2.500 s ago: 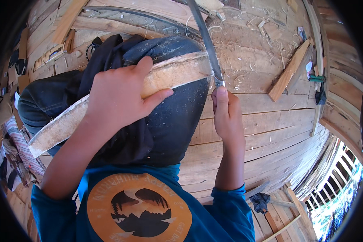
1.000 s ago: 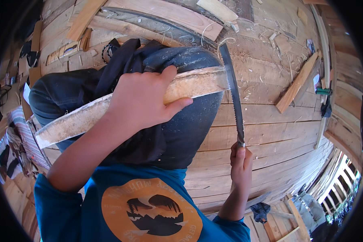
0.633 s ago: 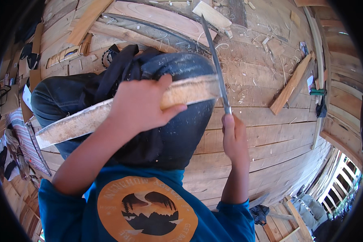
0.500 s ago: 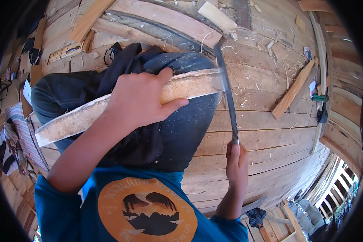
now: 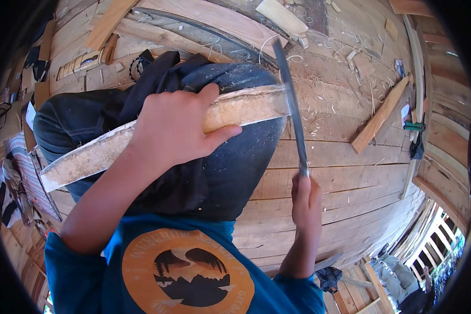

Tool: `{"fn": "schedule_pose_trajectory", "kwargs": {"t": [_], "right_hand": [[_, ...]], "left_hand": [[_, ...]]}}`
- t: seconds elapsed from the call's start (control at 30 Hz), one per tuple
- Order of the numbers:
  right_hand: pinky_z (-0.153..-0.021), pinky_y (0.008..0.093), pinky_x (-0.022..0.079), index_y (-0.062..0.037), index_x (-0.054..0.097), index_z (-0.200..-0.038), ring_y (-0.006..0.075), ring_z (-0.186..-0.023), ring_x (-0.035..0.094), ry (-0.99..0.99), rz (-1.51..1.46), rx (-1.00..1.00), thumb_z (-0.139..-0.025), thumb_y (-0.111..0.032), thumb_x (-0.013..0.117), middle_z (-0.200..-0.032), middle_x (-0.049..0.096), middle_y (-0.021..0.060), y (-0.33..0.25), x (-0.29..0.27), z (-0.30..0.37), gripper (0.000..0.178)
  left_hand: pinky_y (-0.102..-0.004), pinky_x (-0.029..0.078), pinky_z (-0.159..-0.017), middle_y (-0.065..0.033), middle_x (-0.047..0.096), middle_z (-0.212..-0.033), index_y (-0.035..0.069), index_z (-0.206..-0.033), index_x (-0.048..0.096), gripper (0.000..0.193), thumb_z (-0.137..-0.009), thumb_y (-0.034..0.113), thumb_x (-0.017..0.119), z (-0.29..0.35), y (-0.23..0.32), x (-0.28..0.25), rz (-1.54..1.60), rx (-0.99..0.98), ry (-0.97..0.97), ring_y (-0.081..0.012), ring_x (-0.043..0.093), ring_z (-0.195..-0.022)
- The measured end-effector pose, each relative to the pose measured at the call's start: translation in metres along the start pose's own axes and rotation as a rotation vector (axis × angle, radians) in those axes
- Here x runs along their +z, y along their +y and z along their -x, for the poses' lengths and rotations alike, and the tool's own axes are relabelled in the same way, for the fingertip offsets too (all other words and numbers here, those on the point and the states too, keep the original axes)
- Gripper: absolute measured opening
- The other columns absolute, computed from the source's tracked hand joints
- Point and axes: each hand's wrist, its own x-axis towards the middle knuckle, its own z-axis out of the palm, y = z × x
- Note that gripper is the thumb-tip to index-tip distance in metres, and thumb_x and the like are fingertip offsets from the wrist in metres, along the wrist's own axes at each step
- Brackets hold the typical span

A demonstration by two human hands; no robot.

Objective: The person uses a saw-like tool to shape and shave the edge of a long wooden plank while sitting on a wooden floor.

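The left hand (image 5: 175, 131) clamps a long, pale, roughly hewn strip of wood (image 5: 157, 136) across the lap, fingers wrapped over its upper face. The right hand (image 5: 306, 196) is closed round the handle of a long dark metal blade (image 5: 290, 104), whose edge meets the strip's right end. That end looks smoother and yellower; the left stretch is rough and fibrous (so most shaving seems left). Curled shavings litter the plank floor (image 5: 340, 178).
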Motion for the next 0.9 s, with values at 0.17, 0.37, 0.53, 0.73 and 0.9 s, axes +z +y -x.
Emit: {"fn": "schedule_pose_trajectory", "kwargs": {"t": [0.17,0.37,0.53,0.73,0.9], "right_hand": [[-0.053,0.0355,0.034,0.0017,0.053,-0.083,0.0155,-0.057,0.037,-0.016,-0.072,0.073,-0.104,-0.033,0.039,-0.06,0.04,0.0104,0.022,-0.003,0.033,0.043],[-0.055,0.037,0.035,0.0043,0.052,-0.086,0.0171,-0.059,0.036,-0.008,-0.04,-0.072,-0.104,-0.033,0.039,-0.061,0.039,0.0115,-0.018,0.014,-0.046,0.043],[-0.054,0.0368,0.035,0.0039,0.052,-0.086,0.016,-0.059,0.036,-0.006,-0.009,0.005,-0.104,-0.033,0.038,-0.061,0.038,0.0111,-0.008,0.009,-0.022,0.044],[-0.051,0.0374,0.033,0.0018,0.051,-0.081,0.0165,-0.054,0.038,-0.028,-0.085,0.075,-0.104,-0.033,0.038,-0.06,0.038,0.0125,0.023,-0.006,0.033,0.044],[-0.051,0.0379,0.033,0.0022,0.05,-0.081,0.0189,-0.054,0.036,-0.011,0.013,-0.138,-0.104,-0.031,0.04,-0.06,0.038,0.0132,-0.011,0.01,-0.043,0.042]], "left_hand": [[-0.0419,0.051,-0.055,-0.0144,0.061,-0.062,0.006,-0.098,0.058,0.054,-0.08,0.055,0.07,0.005,0.003,0.008,0.003,0.04,0.007,-0.0341,0.065,-0.062],[-0.0423,0.051,-0.054,-0.0146,0.061,-0.062,0.006,-0.1,0.058,0.055,-0.08,0.056,0.069,0.001,0.002,0.003,-0.024,0.043,0.026,-0.0335,0.066,-0.062],[-0.042,0.051,-0.055,-0.0143,0.061,-0.062,0.006,-0.099,0.058,0.056,-0.08,0.057,0.07,0.004,0.005,0.003,-0.003,0.033,0.01,-0.0334,0.066,-0.062],[-0.042,0.05,-0.055,-0.0139,0.062,-0.063,0.005,-0.098,0.058,0.055,-0.08,0.056,0.069,0.003,0.007,0.007,-0.016,0.046,-0.013,-0.034,0.065,-0.063],[-0.0422,0.051,-0.056,-0.0141,0.062,-0.064,0.005,-0.097,0.057,0.054,-0.08,0.055,0.07,0.007,0.005,0.008,0.011,0.06,0.046,-0.0344,0.066,-0.063]]}}
